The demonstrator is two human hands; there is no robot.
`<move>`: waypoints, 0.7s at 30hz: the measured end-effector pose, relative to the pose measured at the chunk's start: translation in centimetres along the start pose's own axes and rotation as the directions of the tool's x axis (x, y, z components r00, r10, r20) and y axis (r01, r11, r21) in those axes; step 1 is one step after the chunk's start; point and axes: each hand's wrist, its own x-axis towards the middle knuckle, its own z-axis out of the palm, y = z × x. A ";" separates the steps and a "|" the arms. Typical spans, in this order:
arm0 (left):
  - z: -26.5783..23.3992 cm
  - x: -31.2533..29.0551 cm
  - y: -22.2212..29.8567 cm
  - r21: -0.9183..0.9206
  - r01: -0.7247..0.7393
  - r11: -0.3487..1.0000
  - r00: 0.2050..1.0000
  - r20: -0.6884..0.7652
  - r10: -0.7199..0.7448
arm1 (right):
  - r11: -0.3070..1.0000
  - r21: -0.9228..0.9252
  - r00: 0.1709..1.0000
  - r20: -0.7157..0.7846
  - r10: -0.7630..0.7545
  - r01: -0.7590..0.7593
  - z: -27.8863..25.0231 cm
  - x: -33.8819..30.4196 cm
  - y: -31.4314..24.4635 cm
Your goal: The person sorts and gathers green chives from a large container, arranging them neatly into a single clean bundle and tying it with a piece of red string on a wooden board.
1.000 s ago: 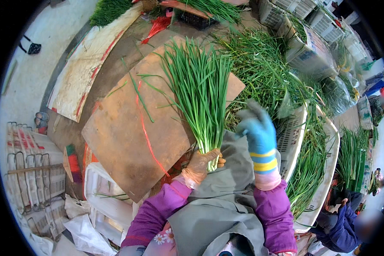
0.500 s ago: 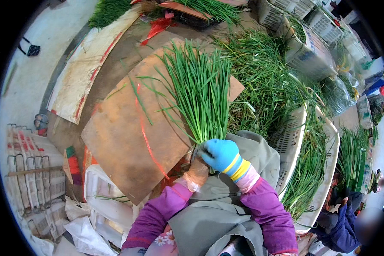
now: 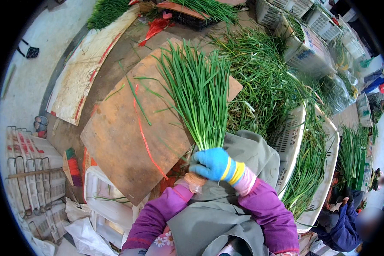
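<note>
A thick bunch of garlic chives (image 3: 205, 98) fans out away from me, its leaf tips over the brown board (image 3: 115, 132). My right hand (image 3: 215, 164), in a blue knit glove with yellow bands, is closed round the stem end of the bunch. Just below and left of it is my left hand (image 3: 195, 179), in an orange-brown covering with clear plastic at the wrist. Its fingers are hidden behind the blue glove. A red plastic string (image 3: 141, 132) and a few loose leaves lie on the board.
Loose chives (image 3: 260, 85) are heaped beyond my right arm, beside a white crate (image 3: 301, 149) of chives. Stacked crates (image 3: 307, 47) stand at the far right. A white tub (image 3: 109, 205) and a crate (image 3: 34, 170) are at left. A person (image 3: 341, 226) sits at right.
My right hand has moved slightly down and left along the stems, now covering more of my left hand. The bunch has shifted slightly left.
</note>
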 end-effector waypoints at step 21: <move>0.3 1.2 -0.1 -0.299 -0.021 0.954 0.999 -0.053 0.005 | 0.935 -0.338 0.992 -0.100 0.081 -0.111 -1.3 -0.4 0.3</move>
